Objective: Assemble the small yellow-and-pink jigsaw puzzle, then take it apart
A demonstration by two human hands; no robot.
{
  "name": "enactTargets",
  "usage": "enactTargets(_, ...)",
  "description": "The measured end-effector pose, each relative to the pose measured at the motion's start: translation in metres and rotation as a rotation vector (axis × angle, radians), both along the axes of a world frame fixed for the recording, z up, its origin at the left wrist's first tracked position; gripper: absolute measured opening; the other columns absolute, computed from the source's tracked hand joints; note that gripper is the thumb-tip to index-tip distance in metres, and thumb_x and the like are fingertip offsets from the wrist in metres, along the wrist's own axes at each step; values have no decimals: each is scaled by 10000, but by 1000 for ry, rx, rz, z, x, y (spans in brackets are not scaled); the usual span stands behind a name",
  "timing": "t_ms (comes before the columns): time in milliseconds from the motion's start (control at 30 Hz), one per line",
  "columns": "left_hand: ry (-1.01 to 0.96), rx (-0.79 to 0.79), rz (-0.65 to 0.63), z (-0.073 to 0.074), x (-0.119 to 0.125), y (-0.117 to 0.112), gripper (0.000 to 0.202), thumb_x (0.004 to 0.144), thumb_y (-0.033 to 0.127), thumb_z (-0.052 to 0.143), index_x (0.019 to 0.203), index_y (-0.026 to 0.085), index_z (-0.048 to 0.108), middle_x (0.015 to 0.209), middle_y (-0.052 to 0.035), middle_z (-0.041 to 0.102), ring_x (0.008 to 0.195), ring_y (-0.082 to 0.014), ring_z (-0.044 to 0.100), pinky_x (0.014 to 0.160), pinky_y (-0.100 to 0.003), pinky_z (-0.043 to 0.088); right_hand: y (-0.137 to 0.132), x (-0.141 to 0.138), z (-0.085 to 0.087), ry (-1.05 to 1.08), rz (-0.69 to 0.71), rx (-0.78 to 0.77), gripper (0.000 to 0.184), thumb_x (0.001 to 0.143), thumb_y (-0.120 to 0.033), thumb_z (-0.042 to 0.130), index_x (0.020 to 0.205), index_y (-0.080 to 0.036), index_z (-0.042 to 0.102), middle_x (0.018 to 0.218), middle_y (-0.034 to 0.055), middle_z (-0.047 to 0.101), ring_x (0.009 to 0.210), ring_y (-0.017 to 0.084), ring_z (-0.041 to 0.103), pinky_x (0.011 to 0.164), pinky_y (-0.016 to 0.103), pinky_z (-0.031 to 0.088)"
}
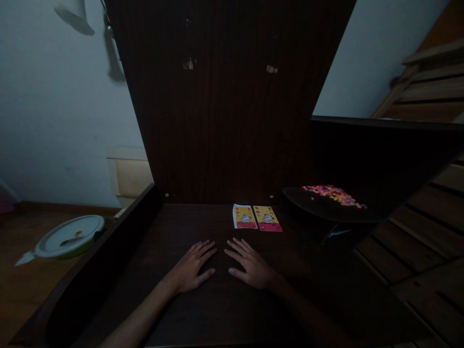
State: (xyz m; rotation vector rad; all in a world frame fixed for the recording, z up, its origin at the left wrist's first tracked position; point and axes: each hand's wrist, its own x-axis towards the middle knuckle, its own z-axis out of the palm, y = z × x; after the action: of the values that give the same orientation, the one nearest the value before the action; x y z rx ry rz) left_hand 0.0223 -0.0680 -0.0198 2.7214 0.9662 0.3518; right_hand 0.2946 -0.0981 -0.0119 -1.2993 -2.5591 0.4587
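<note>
My left hand (196, 265) lies flat on the dark wooden desk (203, 316), palm down with fingers spread, holding nothing. Opposite it, my right hand (250, 265) also rests flat on the desk with its fingers apart. A small gap separates the two thumbs. Just beyond my right hand, two picture cards lie side by side near the back panel. The left card (245, 217) has a white border and a white cartoon animal on yellow. The right card (267, 218) shows a similar animal over a yellow and red ground. Neither hand touches the cards.
On a low dark shelf (308, 205) at the right lies a heap of small pink, red and yellow pieces (335, 194). A tall dark panel (224, 121) rises behind the desk. A raised side board (105, 256) bounds the left. A round lidded container (70, 234) stands on the floor.
</note>
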Motion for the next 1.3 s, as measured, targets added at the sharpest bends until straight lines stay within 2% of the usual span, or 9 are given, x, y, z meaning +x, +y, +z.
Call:
enactTargets(400,6,-20,-3,-1,-2,4,577,981,503,458,1494,249,382,1563,-93,373,1440,-312,328,1157,-551,297,2,2,-5,56,5,-22,593,954,-501,520,1473,-225,444,1591,92,302,1495,295,205,1216,553,167)
enactTargets(567,26,3,35,11,11,9,540,944,465,527,1427,230,477,1476,-114,493,1366,-323,433,1123,-529,346,10,14,-4,154,-20,34,418,968,-451,515,1317,-247,622,1523,70,444,1469,285,282,1207,546,196)
enactTargets(700,-56,106,0,27,49,25,472,950,394,520,1392,230,504,1434,-99,534,1319,-300,478,1111,-492,367,36,39,0,270,-238,201,337,925,-329,578,1231,-224,671,1373,92,596,1347,268,460,1145,492,333)
enactTargets(833,-80,129,-39,39,105,58,448,959,384,525,1373,211,513,1391,-102,566,1284,-269,511,1101,-429,401,69,76,6,260,-504,277,295,917,-241,516,1150,-203,693,1244,84,669,1205,236,556,1073,408,406)
enactTargets(933,-78,139,-55,39,141,88,359,968,329,537,1297,189,574,1354,-111,582,1262,-244,527,1082,-374,427,85,102,8,203,-656,276,308,910,-229,488,1134,-179,694,1200,105,674,1181,255,541,1051,392,401)
enactTargets(1000,-68,148,-51,34,158,104,311,976,301,545,1263,186,587,1336,-115,579,1219,-245,552,1039,-408,464,90,115,5,146,-751,249,323,905,-246,503,1159,-164,685,1202,121,661,1160,264,541,1035,379,395)
enactTargets(1067,-52,154,-33,26,168,115,327,965,331,589,1250,172,577,1281,-108,584,1096,-244,608,922,-457,530,92,123,1,84,-825,215,352,908,-269,514,1205,-157,667,1220,134,645,1151,269,539,1015,373,393)
enactTargets(1167,-27,155,23,15,167,122,329,961,339,597,1241,168,576,1244,-101,594,1040,-232,625,872,-440,552,92,128,-6,-6,-881,175,380,938,-318,489,1250,-172,650,1261,135,623,1159,280,528,993,383,393)
enactTargets(1300,-12,157,138,8,139,123,325,963,337,593,1241,169,577,1249,-102,594,1047,-232,623,879,-439,549,88,126,-11,-99,-900,155,381,960,-368,462,1225,-196,674,1300,141,598,1166,304,515,969,404,405)
